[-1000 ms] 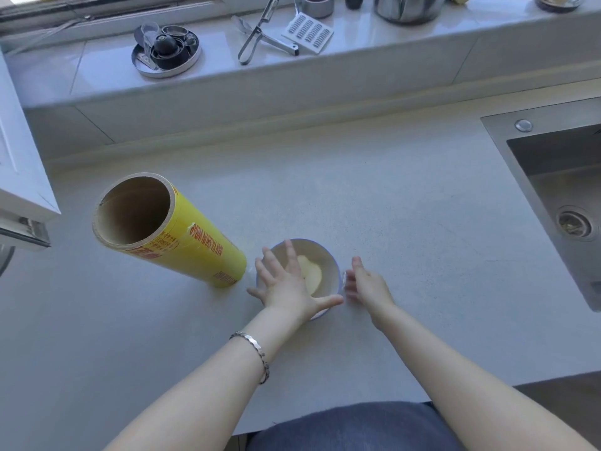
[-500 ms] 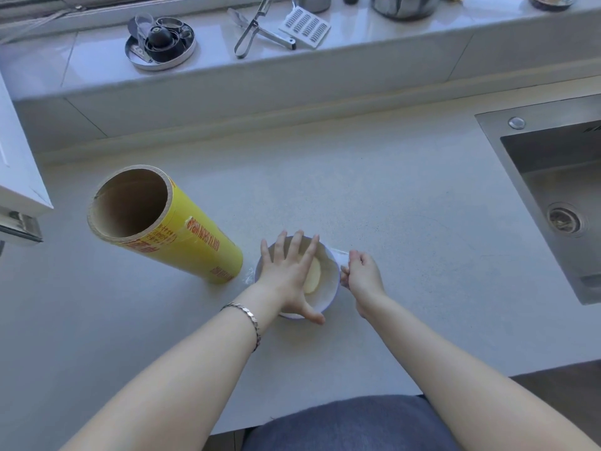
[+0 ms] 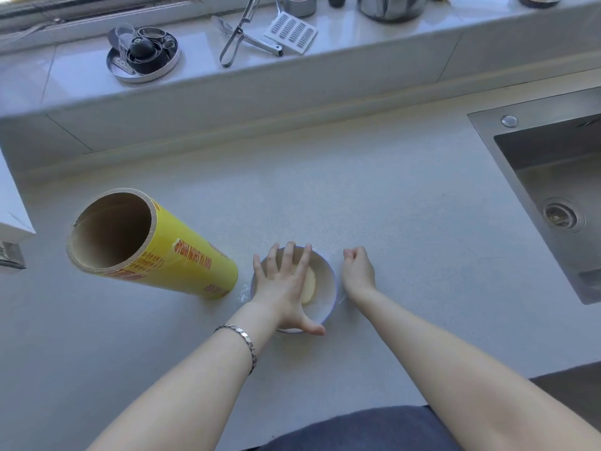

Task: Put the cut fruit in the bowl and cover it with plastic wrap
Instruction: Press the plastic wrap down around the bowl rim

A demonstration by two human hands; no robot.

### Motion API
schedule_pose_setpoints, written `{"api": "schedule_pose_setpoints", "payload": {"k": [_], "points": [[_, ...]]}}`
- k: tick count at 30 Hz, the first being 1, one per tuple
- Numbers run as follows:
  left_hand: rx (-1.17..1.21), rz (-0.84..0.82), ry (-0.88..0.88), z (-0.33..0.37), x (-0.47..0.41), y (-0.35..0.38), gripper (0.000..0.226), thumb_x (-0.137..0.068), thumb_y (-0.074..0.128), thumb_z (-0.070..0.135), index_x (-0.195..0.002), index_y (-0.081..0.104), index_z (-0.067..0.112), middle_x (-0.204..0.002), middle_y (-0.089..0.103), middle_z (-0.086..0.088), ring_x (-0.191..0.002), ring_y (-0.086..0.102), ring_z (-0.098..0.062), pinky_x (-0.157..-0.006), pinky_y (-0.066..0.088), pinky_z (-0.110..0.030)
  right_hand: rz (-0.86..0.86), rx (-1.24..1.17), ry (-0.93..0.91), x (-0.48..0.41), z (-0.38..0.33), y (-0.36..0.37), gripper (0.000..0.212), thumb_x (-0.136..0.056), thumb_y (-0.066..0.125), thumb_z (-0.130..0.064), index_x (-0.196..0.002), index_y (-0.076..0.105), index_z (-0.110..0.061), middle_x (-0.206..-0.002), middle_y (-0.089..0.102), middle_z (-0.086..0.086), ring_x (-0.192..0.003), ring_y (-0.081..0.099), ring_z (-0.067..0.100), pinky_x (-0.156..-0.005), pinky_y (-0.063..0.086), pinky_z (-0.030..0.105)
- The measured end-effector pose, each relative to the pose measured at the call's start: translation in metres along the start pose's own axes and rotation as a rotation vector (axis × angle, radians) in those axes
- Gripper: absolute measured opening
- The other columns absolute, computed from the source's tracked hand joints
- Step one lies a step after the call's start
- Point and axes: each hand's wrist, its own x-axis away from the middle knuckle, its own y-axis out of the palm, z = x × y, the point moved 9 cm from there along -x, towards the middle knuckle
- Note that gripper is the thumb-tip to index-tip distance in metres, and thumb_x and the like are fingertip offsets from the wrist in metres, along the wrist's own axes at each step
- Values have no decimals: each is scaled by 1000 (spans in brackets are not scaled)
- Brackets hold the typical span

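Note:
A small white bowl (image 3: 329, 289) stands on the grey counter with a pale yellow piece of cut fruit (image 3: 309, 284) inside. Clear plastic wrap (image 3: 242, 292) lies over it and crinkles at its left edge. My left hand (image 3: 282, 288) rests flat on top of the bowl with fingers spread and the thumb at the near rim. My right hand (image 3: 357, 271) sits just right of the bowl, fingers curled shut, apparently pinching the film's edge. The yellow plastic wrap roll (image 3: 182, 265) stands tilted to the left of the bowl, nearly touching it.
A steel sink (image 3: 553, 196) is set into the counter at the right. The raised sill behind holds a round tin of small items (image 3: 143, 56), tongs and a peeler (image 3: 240, 37), a grater (image 3: 291, 32) and a metal pot (image 3: 390, 6). A white cabinet edge (image 3: 13, 209) is at the left.
My left hand has slid from the bowl's near-left side to lie flat across its top. My right hand has shifted a little to the right and curled tighter.

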Motion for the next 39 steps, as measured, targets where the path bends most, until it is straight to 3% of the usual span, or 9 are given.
{"api": "schedule_pose_setpoints", "payload": {"k": [5,8,12,14,17,26,31,34,39], "points": [[47,-6,-58,-2,2,1,142,-46,69,74,-141,-23,25,-154,-12,-9,-140,-12,-39,-111,2,-62,-1,223,38,0,2,2,23,-94,39,-29,-81,44,-11,-94,60,17,-89,54,30,-70,34,31],[169,2,-202,-12,9,4,142,-44,66,78,-141,-23,25,-154,-14,-6,-141,-12,-37,-110,9,-59,-25,65,144,9,14,-4,47,-94,33,-45,-75,54,-7,-85,67,19,-86,62,33,-78,46,36],[321,31,-339,-19,16,3,142,-44,68,77,-142,-21,26,-154,-13,-6,-141,-8,-35,-110,12,-56,-443,-319,257,50,24,24,46,-91,38,-48,-101,58,-9,-97,65,15,-91,64,28,-77,51,29],[405,36,-350,-22,18,2,140,-45,72,73,-143,-17,27,-154,-11,-7,-142,-7,-34,-112,12,-52,-583,-373,196,64,23,34,34,-93,40,-42,-112,55,-18,-104,64,7,-100,65,23,-74,53,25],[522,65,-348,-27,23,-2,134,-48,77,64,-145,-9,28,-154,-5,-7,-141,-1,-32,-113,15,-47,-596,-401,97,67,22,37,23,-95,41,-28,-112,55,-21,-82,65,-7,-65,67,3,-66,54,21],[954,221,-312,-53,40,-19,98,-56,83,44,-137,31,25,-135,35,-7,-128,39,-23,-111,32,-35,-400,-45,-341,65,-31,-7,32,-88,56,-24,-120,59,-23,-84,65,3,-81,64,17,-80,52,32],[1144,147,-117,-43,49,-26,66,-45,71,58,-107,52,46,-111,63,14,-103,60,-1,-92,49,-26,-373,42,-557,86,-60,-34,31,-87,57,-19,-118,60,-25,-112,65,10,-102,60,16,-87,52,26],[1305,178,-58,-35,57,-31,63,-47,64,57,-105,56,36,-100,65,15,-86,61,11,-74,48,-8,-411,121,-653,103,-67,-37,32,-84,57,-28,-114,54,-40,-105,62,7,-98,54,10,-81,50,17],[1424,310,-130,-34,72,-25,30,-53,67,45,-74,61,24,-73,62,6,-55,58,11,-54,44,-6,-550,142,-604,121,-64,-29,32,-80,56,-35,-103,52,-57,-113,60,0,-105,54,0,-87,51,20]]}}
